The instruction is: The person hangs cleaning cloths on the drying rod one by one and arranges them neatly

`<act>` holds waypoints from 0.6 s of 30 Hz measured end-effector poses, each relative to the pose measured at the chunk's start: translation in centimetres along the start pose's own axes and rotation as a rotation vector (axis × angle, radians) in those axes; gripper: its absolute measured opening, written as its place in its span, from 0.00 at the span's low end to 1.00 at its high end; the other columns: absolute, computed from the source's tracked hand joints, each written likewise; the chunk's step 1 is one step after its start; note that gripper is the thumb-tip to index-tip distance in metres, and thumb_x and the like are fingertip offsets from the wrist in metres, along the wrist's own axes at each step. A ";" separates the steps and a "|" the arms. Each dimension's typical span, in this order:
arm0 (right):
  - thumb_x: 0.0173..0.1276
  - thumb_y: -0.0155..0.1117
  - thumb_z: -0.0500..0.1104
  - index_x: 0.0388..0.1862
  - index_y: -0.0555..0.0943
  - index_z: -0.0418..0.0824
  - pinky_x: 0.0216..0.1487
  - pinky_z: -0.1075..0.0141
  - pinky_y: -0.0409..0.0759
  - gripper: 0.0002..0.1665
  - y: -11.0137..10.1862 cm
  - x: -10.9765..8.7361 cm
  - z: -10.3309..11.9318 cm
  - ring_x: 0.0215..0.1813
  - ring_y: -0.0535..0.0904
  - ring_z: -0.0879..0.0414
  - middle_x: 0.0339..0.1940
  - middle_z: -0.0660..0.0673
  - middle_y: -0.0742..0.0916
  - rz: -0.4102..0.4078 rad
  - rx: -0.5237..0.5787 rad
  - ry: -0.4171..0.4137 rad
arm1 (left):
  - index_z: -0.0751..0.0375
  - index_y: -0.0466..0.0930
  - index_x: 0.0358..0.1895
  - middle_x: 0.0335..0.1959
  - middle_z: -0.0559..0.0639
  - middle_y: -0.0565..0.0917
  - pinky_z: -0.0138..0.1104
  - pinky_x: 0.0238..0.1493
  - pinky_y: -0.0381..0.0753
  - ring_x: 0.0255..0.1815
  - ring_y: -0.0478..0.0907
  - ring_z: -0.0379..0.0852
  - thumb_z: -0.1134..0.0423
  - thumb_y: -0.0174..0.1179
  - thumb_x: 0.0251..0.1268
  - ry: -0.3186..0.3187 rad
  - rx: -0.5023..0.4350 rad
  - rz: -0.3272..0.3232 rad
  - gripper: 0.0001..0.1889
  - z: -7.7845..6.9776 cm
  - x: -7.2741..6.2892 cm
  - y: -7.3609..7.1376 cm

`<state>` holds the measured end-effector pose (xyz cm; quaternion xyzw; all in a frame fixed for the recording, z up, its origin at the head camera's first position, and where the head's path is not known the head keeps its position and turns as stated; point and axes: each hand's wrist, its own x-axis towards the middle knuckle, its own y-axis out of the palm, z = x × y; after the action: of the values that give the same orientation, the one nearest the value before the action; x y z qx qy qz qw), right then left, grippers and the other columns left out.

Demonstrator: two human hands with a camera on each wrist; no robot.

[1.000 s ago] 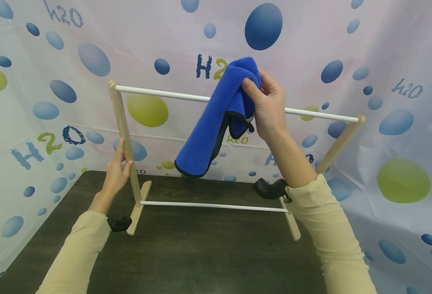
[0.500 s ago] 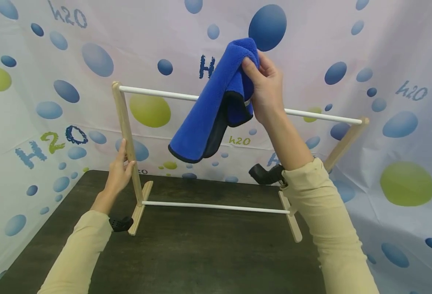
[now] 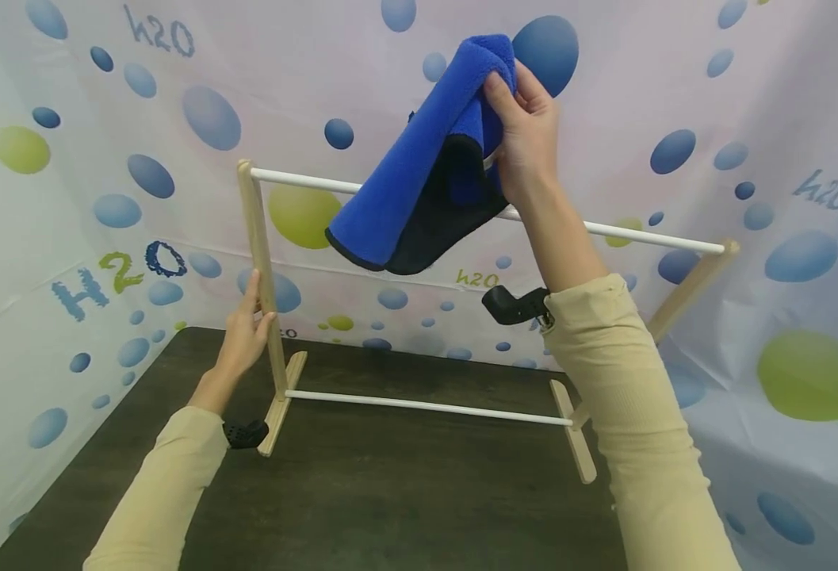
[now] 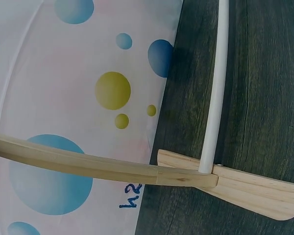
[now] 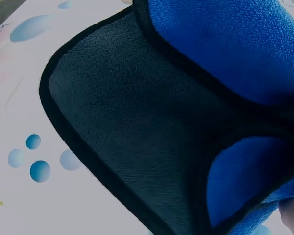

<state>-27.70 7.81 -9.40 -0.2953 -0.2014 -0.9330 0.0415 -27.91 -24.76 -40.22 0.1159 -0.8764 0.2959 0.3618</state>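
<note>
In the head view my right hand pinches a blue cloth with black edging, thumb in front. The cloth hangs folded and slanting down to the left, in front of the rack's white top bar. Its dark grey underside shows in the right wrist view, where the cloth fills most of the picture. My left hand holds the left wooden post of the rack, its thumb against the post's side. In the left wrist view the post runs down to its wooden foot.
A white lower bar joins the rack's two feet on the dark wooden table. The right post is partly behind my right sleeve. A curtain with blue and green dots hangs behind and beside the table.
My right hand has risen with the cloth, whose lower edge now hangs higher and shows more of the dark side. My left hand stays on the post. The head view has shifted slightly.
</note>
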 end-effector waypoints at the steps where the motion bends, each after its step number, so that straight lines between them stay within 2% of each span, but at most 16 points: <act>1: 0.65 0.55 0.33 0.53 0.76 0.32 0.52 0.65 0.77 0.17 0.0 0.3 -0.1 0.43 0.79 0.52 0.38 0.43 0.83 0.004 -0.003 -0.006 | 0.65 0.42 0.71 0.50 0.78 0.69 0.53 0.41 0.77 0.48 0.72 0.72 0.83 0.52 0.57 0.002 0.005 -0.001 0.41 0.0 0.0 -0.1; 9: 0.64 0.57 0.35 0.50 0.79 0.34 0.47 0.67 0.78 0.15 -0.6 2.3 0.4 0.39 0.80 0.54 0.36 0.43 0.83 -0.050 -0.011 -0.036 | 0.66 0.42 0.71 0.51 0.79 0.69 0.52 0.42 0.77 0.48 0.72 0.72 0.82 0.52 0.58 -0.003 -0.027 0.023 0.40 -0.5 -0.1 0.6; 13: 0.64 0.56 0.35 0.47 0.80 0.34 0.38 0.69 0.77 0.13 -0.2 3.0 0.8 0.31 0.78 0.56 0.31 0.44 0.81 -0.076 -0.022 -0.071 | 0.65 0.43 0.71 0.49 0.78 0.71 0.52 0.43 0.77 0.49 0.73 0.71 0.82 0.52 0.58 -0.017 -0.022 0.020 0.40 -0.7 -0.1 0.6; 15: 0.64 0.56 0.33 0.45 0.80 0.32 0.35 0.70 0.76 0.12 0.3 3.3 1.1 0.28 0.77 0.57 0.28 0.44 0.80 -0.097 0.029 -0.119 | 0.65 0.43 0.71 0.49 0.79 0.71 0.52 0.42 0.78 0.49 0.72 0.71 0.82 0.52 0.58 -0.021 -0.012 0.015 0.40 -0.7 -0.1 0.6; 18: 0.65 0.54 0.31 0.44 0.78 0.28 0.39 0.72 0.76 0.11 1.0 3.5 1.7 0.27 0.75 0.58 0.26 0.45 0.78 -0.137 0.123 -0.193 | 0.64 0.43 0.71 0.51 0.79 0.70 0.52 0.42 0.78 0.49 0.72 0.72 0.82 0.52 0.58 -0.022 -0.007 0.020 0.40 -0.7 -0.2 0.6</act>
<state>-29.51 7.72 -5.82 -0.3661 -0.2811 -0.8868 -0.0237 -27.65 -23.86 -40.19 0.1091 -0.8826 0.2950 0.3495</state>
